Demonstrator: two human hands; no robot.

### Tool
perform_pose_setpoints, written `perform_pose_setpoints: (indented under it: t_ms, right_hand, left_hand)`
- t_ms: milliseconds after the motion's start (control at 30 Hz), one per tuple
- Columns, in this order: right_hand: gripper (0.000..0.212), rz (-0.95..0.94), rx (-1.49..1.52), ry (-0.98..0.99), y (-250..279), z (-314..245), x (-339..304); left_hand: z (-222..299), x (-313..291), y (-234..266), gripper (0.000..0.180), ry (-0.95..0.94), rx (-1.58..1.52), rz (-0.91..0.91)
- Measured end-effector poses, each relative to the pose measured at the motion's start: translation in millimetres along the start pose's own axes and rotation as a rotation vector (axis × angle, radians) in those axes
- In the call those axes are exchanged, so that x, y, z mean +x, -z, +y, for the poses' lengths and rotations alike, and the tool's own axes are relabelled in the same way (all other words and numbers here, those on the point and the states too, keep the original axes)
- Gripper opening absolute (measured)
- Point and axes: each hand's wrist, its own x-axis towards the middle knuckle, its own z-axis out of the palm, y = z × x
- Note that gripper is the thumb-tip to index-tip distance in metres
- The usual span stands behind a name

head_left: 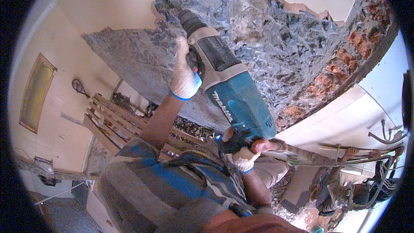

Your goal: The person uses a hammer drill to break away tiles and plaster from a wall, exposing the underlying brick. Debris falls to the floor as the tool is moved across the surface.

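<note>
A teal and grey rotary hammer [241, 99] with a black chuck slants up to the left, in front of a chipped wall [263, 43] of rough grey render. Its dark bit reaches the stripped surface close to a broken edge of cream plaster [116, 4]; whether the tip touches cannot be told. My left hand [185, 73], in a white knit glove with a blue cuff, is closed around the front side handle. My right hand [245, 157], gloved the same way with some fingers bare, grips the rear handle, and the trigger is hidden.
Wooden slats [108, 116] lean at the left, with rubble [194, 129] behind them. A racket [79, 87] and a framed panel [36, 90] hang on the left wall. Exposed red brick [332, 73] runs along the wall's right edge. Hoses and dark gear [353, 190] clutter the lower right.
</note>
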Motion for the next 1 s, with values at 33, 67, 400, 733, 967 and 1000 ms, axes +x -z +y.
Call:
perform_pose_setpoints:
  t_ms: [33, 67, 400, 733, 967, 1000]
  right_hand:
    - [0.096, 0.049, 0.044, -0.021, -3.0, -0.2, -3.6]
    - [0.099, 0.005, 0.017, 0.007, -7.6, 1.0, -7.5]
    - [0.096, -0.225, 0.137, 0.044, -26.6, 14.1, -13.6]
    - [0.098, -0.453, -0.721, 0.144, -80.1, -36.5, -21.7]
    - [0.111, -0.557, -0.884, 0.132, -111.7, -27.3, -31.5]
    - [0.117, -0.605, -0.93, 0.144, -115.9, -25.2, -27.5]
  left_hand:
    - [-0.4, -0.8, 4.4, 0.072, 0.005, -0.003, 0.007]
    - [1.8, 0.0, 7.8, 0.073, 0.001, 0.033, 0.005]
    - [24.0, -5.0, 5.7, 0.068, -0.078, 0.08, -0.005]
    - [14.8, 31.1, 64.0, 0.083, 0.038, -0.231, -0.403]
    - [21.6, 56.2, 91.1, 0.062, 0.43, -0.583, -0.94]
    - [23.0, 57.8, 89.3, 0.062, 0.428, -0.589, -0.951]
